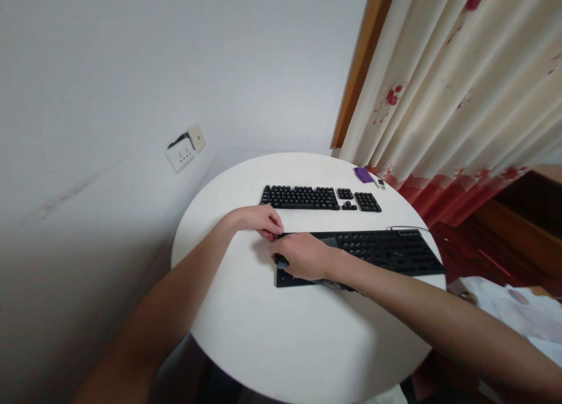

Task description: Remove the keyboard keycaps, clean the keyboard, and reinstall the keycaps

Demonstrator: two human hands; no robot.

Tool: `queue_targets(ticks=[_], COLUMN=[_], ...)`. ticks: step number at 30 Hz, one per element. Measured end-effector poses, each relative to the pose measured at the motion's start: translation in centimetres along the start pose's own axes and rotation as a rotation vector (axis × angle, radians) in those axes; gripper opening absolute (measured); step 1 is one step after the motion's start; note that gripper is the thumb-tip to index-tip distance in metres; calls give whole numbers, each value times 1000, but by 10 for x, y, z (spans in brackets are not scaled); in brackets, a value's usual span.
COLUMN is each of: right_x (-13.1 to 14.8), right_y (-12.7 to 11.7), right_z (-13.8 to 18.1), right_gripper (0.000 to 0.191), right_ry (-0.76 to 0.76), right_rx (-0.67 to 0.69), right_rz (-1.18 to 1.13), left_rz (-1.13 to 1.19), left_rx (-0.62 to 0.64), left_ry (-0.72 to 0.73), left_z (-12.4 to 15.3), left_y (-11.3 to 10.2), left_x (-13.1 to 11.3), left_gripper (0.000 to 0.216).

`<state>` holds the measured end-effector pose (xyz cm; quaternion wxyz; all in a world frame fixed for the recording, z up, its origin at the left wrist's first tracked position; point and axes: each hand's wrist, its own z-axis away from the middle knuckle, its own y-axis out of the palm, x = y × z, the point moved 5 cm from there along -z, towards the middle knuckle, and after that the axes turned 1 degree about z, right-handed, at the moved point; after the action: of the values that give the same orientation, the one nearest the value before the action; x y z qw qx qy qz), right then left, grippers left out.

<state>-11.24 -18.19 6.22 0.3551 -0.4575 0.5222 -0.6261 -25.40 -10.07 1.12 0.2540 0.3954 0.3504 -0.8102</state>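
Note:
A black keyboard base (386,252) lies across the white table, its keycaps off over much of the visible part. At its far left corner is my left hand (260,219), fingers curled and pinched together; whatever is between them is hidden. My right hand (305,256) is closed over the left end of the base, around a small dark object (281,261) that shows only at the fingers. A grey flat piece (329,242) shows just beyond the right hand. Behind the base, loose black keycaps (301,197) are laid out in keyboard order, with a number-pad block (367,202) at the right.
The round white table (272,334) stands against the wall. A purple packet (363,175) and small items lie at its far right edge. A thin cable (408,227) runs behind the base. Curtains (439,99) hang at right, and a wall socket (180,154) is at left.

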Motion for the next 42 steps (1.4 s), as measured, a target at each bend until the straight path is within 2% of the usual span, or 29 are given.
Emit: queue_targets(ticks=[6,14,19,26,35,42], right_x=[8,-11,-30,-66,-114,-128], right_y=[-1,-2,-7,-16,-18,-17], right_z=[2,30,61,116,187,220], right_gripper=[16,19,23,28,28,34], right_ry=[-77,-39,23,201,412,455], right_rx=[28,85,124,144,127,66], right_rz=[129,117,93,64,75,49], left_rz=[12,12,9,30,45,6], left_rx=[-1,-1,-8,20,-11,-15], left_ry=[-21,-19,-12,2,-46,-53], left_z=[2,0,-2,-4,1,-2], left_y=[1,1,-2,-3,0,-3], left_x=[-1,1,5,7,1,4], left_gripper=[32,30,31,31,37,37])
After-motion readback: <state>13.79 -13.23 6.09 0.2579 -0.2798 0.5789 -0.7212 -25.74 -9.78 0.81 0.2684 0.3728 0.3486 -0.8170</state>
